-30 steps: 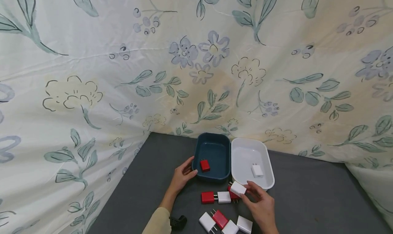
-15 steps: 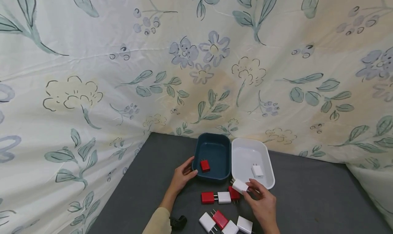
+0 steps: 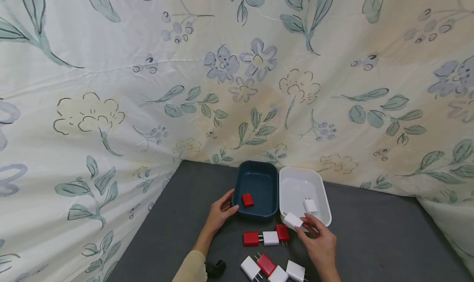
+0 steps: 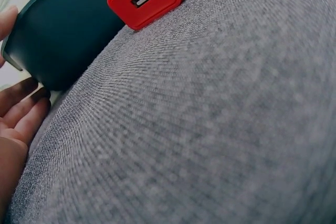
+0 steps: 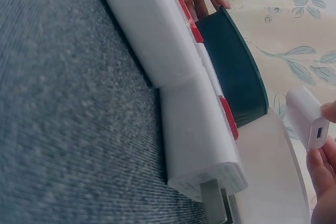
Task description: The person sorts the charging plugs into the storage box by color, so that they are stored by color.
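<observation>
From above, my head view faces forward and down; my wrist views, low and close, share the dark blue tray (image 5: 234,69).

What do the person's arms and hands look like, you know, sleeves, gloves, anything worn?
Both the left hand and right hand are gloveless. A cream sleeve ends short of the left hand; none shows on the right. Something black sits beside the sleeve; I can't tell if it's worn.
</observation>
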### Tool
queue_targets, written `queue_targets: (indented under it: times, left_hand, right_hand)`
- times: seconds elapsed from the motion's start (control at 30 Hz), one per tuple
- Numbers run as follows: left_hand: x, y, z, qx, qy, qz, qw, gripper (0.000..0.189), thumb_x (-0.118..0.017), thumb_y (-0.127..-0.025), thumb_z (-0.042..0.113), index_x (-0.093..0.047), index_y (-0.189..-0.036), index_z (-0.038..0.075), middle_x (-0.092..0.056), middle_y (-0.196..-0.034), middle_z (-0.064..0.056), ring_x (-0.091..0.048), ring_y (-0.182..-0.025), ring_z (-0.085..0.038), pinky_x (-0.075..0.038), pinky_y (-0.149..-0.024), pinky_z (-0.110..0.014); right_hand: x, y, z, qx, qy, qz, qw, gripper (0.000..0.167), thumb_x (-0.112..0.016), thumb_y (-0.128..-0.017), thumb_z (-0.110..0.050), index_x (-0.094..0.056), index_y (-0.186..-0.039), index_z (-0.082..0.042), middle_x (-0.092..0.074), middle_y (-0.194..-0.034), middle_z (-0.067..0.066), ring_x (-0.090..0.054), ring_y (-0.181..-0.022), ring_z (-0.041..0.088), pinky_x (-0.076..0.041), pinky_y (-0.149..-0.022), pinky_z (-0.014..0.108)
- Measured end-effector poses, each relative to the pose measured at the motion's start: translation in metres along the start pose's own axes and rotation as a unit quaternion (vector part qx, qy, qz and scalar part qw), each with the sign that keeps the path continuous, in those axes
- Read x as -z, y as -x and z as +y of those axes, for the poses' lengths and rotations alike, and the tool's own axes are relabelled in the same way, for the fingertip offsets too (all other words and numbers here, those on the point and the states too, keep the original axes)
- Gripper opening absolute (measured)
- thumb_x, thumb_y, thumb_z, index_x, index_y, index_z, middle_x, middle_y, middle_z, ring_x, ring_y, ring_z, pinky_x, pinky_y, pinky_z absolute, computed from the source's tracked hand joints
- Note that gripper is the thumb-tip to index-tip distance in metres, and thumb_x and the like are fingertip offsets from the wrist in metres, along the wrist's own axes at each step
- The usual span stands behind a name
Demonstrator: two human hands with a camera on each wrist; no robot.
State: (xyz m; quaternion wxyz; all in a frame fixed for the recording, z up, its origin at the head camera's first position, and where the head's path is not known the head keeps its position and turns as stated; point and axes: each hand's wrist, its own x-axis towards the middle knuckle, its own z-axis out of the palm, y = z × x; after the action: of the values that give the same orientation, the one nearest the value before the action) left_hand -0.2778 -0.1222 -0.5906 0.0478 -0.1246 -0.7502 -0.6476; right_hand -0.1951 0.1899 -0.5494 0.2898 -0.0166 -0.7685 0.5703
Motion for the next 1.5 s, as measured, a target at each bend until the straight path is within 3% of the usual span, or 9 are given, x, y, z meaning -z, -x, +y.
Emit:
queue_targets:
  times: [0.2,0.37,0.8,1.2,1.5]
  left_hand:
    - [0.003,0.004,0.02,-0.005,-0.003,-0.029,0.9996,0.062,-0.067,-0.092,0.014,-0.041,-0.148,0.005,-0.044,-0.149,-0.022,-0.048,-0.133,-0.039,-0.04,-0.108,-0.052]
    - [0.005,0.008,0.033,-0.009,-0.005,-0.035,0.9993,0.061,-0.066,-0.092,0.013,-0.04,-0.147,0.003,-0.044,-0.148,-0.024,-0.048,-0.133,-0.04,-0.041,-0.107,-0.052]
    - [0.005,0.007,0.031,-0.019,0.02,-0.043,0.9987,0.065,-0.068,-0.092,0.018,-0.039,-0.148,0.002,-0.044,-0.148,-0.025,-0.047,-0.134,-0.041,-0.039,-0.108,-0.054]
    - [0.006,0.008,0.029,-0.023,0.014,-0.04,0.9988,0.064,-0.068,-0.092,0.016,-0.04,-0.147,0.002,-0.045,-0.147,-0.025,-0.048,-0.133,-0.041,-0.041,-0.106,-0.053]
    - [0.004,0.008,0.03,-0.026,0.013,-0.035,0.999,0.063,-0.067,-0.092,0.015,-0.04,-0.147,0.001,-0.046,-0.146,-0.026,-0.048,-0.132,-0.042,-0.04,-0.106,-0.055]
  right_hand:
    - [0.0,-0.002,0.002,0.01,0.004,0.015,0.9998,0.051,-0.085,-0.063,0.011,-0.07,-0.111,0.001,-0.073,-0.095,0.018,-0.064,-0.079,-0.009,-0.053,-0.073,0.009]
    - [0.001,-0.005,0.002,0.013,-0.001,0.026,0.9996,0.051,-0.084,-0.063,0.012,-0.07,-0.11,0.002,-0.073,-0.095,0.019,-0.065,-0.079,-0.009,-0.053,-0.073,0.009]
    - [0.002,-0.012,0.004,-0.009,0.039,0.031,0.9987,0.048,-0.084,-0.066,0.008,-0.07,-0.111,0.001,-0.074,-0.096,0.017,-0.064,-0.077,-0.013,-0.051,-0.071,0.006]
    - [0.0,-0.017,0.009,-0.026,0.03,0.044,0.9982,0.048,-0.085,-0.067,0.006,-0.07,-0.112,0.001,-0.073,-0.098,0.022,-0.066,-0.076,-0.008,-0.052,-0.072,0.007]
    - [-0.001,-0.02,0.005,-0.018,0.019,0.049,0.9984,0.047,-0.084,-0.067,0.006,-0.07,-0.112,0.001,-0.073,-0.098,0.022,-0.063,-0.076,-0.013,-0.051,-0.072,0.006]
